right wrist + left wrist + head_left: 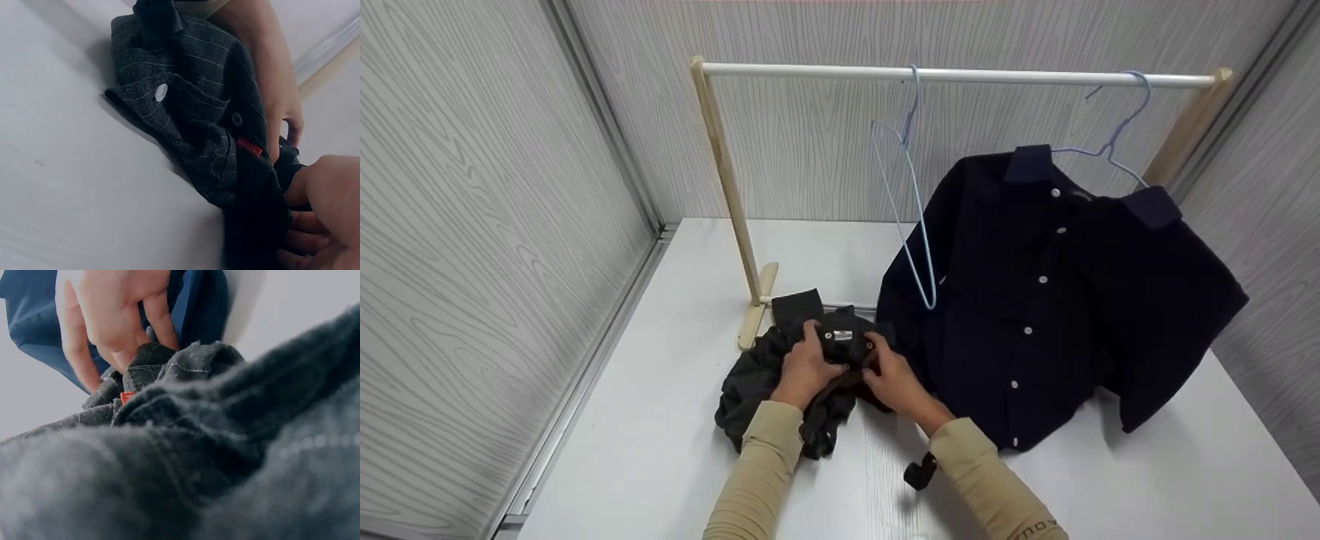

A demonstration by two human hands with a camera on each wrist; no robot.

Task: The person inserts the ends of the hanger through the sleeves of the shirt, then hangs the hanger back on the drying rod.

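A charcoal pinstriped shirt lies bunched on the table, its collar area raised with a small white label showing. My left hand grips the left side of that collar, index finger stretched along the edge and thumb inward. On the collar's other side, my right hand pinches the cloth between thumb and fingers. The right wrist view shows a white button and a red tag on the shirt. Blurred folds fill most of the left wrist view, with the right hand beyond them.
Behind the hands stands a clothes rack with a white bar and wooden post. A bare light-blue hanger hangs mid-bar. To the right, a navy buttoned shirt hangs from another hanger, reaching down to the white table.
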